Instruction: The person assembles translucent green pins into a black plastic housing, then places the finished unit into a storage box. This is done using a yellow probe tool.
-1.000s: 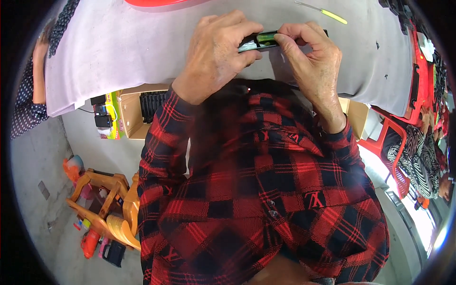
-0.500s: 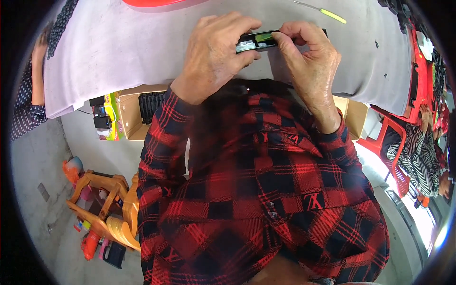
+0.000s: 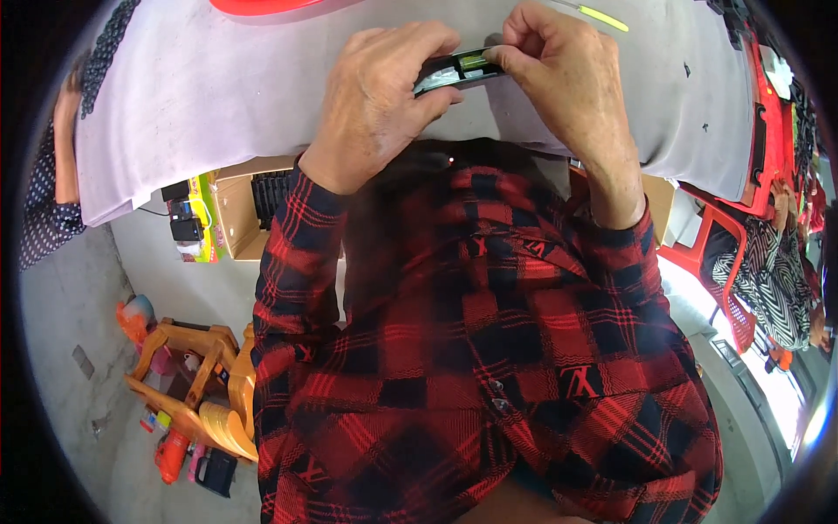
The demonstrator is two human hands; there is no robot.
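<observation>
My left hand [image 3: 371,105] is closed around the left end of a narrow black plastic part [image 3: 463,77], fingers on its far side and thumb on the near side. The part is held above the cloth-covered table, slightly tilted. Its recess shows a shiny silvery piece [image 3: 438,79] and a glossy green strip [image 3: 474,61]. My right hand [image 3: 572,83] is closed in a pinch at the right end, thumb tip against the green strip. Whatever lies between those fingertips is hidden.
A yellow-handled tool [image 3: 602,17] lies beyond my right hand. The rim of a red container [image 3: 266,7] shows at the far edge. An open cardboard box [image 3: 240,214] stands below the table edge at left. Other people are at both sides, one near a red chair [image 3: 733,253].
My right hand has lifted away from me, its wrist turning, and its fingers are bunched at the part's end. The left hand and the part have shifted slightly left.
</observation>
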